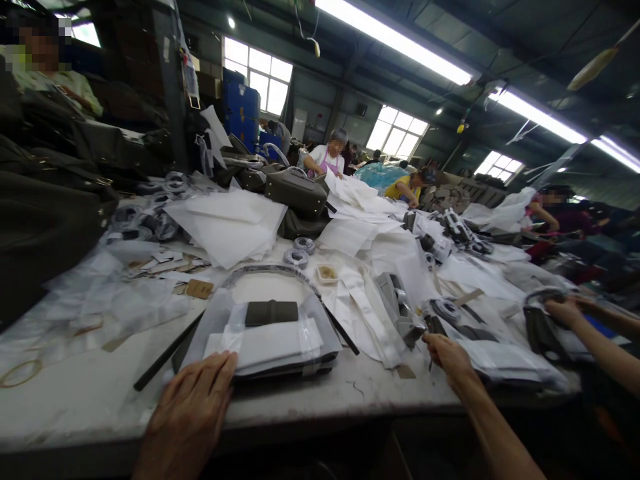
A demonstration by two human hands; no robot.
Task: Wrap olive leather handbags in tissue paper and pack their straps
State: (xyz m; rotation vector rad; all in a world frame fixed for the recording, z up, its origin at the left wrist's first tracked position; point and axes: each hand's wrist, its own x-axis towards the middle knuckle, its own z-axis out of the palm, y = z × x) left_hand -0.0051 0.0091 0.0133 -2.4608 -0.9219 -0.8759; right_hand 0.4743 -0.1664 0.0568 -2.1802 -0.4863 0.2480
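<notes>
A flat dark bag (305, 368) lies on the table in front of me, wrapped in white sheeting, with its handle (270, 269) arched at the far side. A small dark olive folded piece (271, 313) rests on top, above a folded white sheet (280, 343). My left hand (193, 403) lies with fingers stretched out along the bag's near left corner. To the right, a grey tape dispenser (395, 303) stands on the table. Close by its near end, my right hand (447, 357) has its fingers pinched together; what they grip is too small to make out.
At the right, a co-worker's hands (563, 310) reach over another wrapped bag (515, 363). White sheets (230, 217), wrapped coils (296, 257) and a small dish (327, 273) lie beyond my bag. Clear plastic (115, 300) and large dark bags (45, 220) fill the left.
</notes>
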